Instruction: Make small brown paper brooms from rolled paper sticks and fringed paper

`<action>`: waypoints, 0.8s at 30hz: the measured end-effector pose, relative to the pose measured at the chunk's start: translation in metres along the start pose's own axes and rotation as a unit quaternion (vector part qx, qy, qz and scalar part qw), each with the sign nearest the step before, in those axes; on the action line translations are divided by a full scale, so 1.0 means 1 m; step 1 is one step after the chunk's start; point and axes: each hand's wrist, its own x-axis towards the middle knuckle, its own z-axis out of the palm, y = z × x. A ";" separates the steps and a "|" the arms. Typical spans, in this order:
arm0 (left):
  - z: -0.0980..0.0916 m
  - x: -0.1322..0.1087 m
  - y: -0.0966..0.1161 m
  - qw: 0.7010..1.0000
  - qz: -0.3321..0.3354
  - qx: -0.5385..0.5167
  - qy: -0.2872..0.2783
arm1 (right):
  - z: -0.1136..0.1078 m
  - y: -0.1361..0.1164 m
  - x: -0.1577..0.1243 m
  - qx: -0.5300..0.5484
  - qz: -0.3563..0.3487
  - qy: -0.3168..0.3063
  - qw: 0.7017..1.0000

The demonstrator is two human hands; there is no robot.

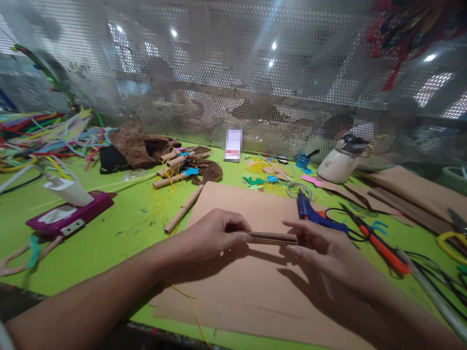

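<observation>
A narrow stack of accordion-folded brown paper (273, 238) is held level in front of me. My left hand (224, 236) is closed on its left end, thumb in front and fingers behind. At the other end, my right hand (317, 243) has its thumb along the lower edge and its fingers around the tip, the index finger lifted slightly away. Beneath both hands lies a large sheet of brown kraft paper (226, 301). A rolled paper tube (184, 209) lies beside its left edge.
Right: a blue glue gun (321, 218), an orange-handled cutter (385, 248), yellow scissors (452, 245), a white kettle (341, 160). Left: a purple power strip (71, 214). Behind: a phone (233, 145), paper tubes (171, 180), scraps (270, 170). A perforated metal screen (204, 58) closes the back.
</observation>
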 end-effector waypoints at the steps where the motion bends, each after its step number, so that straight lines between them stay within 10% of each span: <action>1: 0.000 0.000 0.001 1.000 -0.005 -0.007 -0.003 | 0.001 -0.001 0.000 0.023 0.017 -0.006 1.000; 24: 0.007 0.000 0.002 0.995 -0.020 -0.074 -0.069 | 0.010 -0.003 -0.001 0.230 0.106 -0.003 0.967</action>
